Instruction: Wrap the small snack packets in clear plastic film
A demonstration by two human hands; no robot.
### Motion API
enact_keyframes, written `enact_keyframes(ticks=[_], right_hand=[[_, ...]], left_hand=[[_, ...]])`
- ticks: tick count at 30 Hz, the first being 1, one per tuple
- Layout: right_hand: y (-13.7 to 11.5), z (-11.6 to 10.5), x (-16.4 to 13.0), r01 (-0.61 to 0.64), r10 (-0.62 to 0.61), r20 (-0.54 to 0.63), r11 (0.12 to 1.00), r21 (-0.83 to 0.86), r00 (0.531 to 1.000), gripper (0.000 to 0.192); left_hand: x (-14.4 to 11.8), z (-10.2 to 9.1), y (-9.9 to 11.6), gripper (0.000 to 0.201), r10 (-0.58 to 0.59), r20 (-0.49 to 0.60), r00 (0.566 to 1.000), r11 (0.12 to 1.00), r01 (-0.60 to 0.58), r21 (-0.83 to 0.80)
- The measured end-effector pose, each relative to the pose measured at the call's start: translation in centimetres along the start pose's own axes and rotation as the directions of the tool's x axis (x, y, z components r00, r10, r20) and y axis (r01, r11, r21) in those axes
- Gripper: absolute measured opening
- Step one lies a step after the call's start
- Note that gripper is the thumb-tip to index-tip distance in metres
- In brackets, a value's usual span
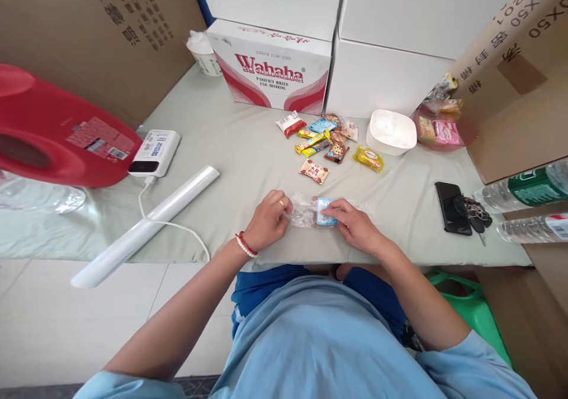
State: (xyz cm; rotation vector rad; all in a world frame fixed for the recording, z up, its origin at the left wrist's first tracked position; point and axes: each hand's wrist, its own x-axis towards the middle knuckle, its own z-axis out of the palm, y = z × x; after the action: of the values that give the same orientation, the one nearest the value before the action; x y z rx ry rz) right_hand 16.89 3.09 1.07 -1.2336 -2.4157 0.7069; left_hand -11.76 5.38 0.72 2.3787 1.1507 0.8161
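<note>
In the head view a crinkled sheet of clear plastic film [303,211] lies near the table's front edge. My left hand [268,220] is closed, with its fingertips pinching the film's left end. A small blue-labelled snack packet [325,216] sits on the film. My right hand [355,226] presses its thumb and fingers against the packet's right side; part of the packet is hidden under them. Just beyond the film lies a cream snack packet [314,171], and behind it a loose pile of small wrapped snacks [319,141]. A yellow packet [368,158] lies to the pile's right.
Beside the snacks stand a white plastic tub [390,144] and a pink bowl [439,144] of packets. A film roll [146,224], a cable and a white device [155,150] lie left. A phone [450,206], keys and bottles are right; boxes [275,73] stand behind.
</note>
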Motion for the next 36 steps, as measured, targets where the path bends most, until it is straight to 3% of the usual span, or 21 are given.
enact_keyframes(ticks=[2,4,7,9,12,14,18,23,25,31,33,36], right_hand=[[-0.3,-0.1,0.0,-0.016,0.018,0.029,0.999,-0.045,0.999,0.064],[-0.5,-0.2,0.0,-0.031,0.035,0.048,0.996,-0.08,0.998,0.064],[-0.9,-0.1,-0.1,-0.029,0.039,0.071,0.99,-0.137,0.997,0.063],[-1.1,-0.1,-0.1,-0.025,0.039,0.075,0.984,-0.176,0.996,0.063],[-1.4,0.0,-0.1,-0.037,0.05,0.064,0.98,-0.195,0.997,0.064],[-1.7,-0.1,-0.1,-0.049,0.061,0.066,0.985,-0.164,0.996,0.063],[-2.2,-0.2,0.0,-0.069,0.073,0.062,0.995,-0.068,0.995,0.055],[-2.4,-0.1,0.3,-0.088,0.09,0.044,0.995,-0.052,0.995,0.049],[-2.4,0.0,0.4,-0.081,0.083,0.042,0.995,-0.053,0.996,0.05],[-1.7,0.6,-0.7,0.04,-0.038,-0.039,0.998,0.053,0.999,0.051],[-1.2,0.8,-1.6,0.07,-0.064,-0.066,0.992,0.104,0.996,0.062],[-0.6,1.0,-3.0,0.062,-0.049,-0.073,0.981,0.184,0.996,0.067]], left_hand=[[0.5,0.4,0.6,0.029,-0.089,-0.135,0.987,0.992,0.075,-0.104],[1.4,0.8,1.3,0.032,-0.207,-0.187,0.96,0.964,0.167,-0.207],[3.2,1.9,1.8,0.037,-0.443,-0.155,0.883,0.878,0.392,-0.277],[4.0,2.6,1.9,0.039,-0.525,-0.058,0.849,0.841,0.508,-0.185],[4.3,3.0,1.9,0.029,-0.51,0.111,0.853,0.859,0.512,0.019],[3.9,2.6,2.0,0.021,-0.474,0.162,0.865,0.88,0.474,0.044],[2.7,1.4,2.8,0.008,-0.457,0.172,0.872,0.876,0.475,-0.081],[2.2,1.5,5.2,0.007,-0.621,0.1,0.777,0.726,0.619,-0.3],[2.5,2.3,6.2,0.007,-0.633,0.1,0.768,0.671,0.608,-0.426],[4.0,4.5,7.7,0.02,-0.587,0.184,0.788,0.569,0.563,-0.599],[4.0,4.6,7.8,0.028,-0.544,0.203,0.814,0.578,0.539,-0.613],[3.8,4.7,7.9,0.038,-0.446,0.191,0.875,0.658,0.465,-0.593]])
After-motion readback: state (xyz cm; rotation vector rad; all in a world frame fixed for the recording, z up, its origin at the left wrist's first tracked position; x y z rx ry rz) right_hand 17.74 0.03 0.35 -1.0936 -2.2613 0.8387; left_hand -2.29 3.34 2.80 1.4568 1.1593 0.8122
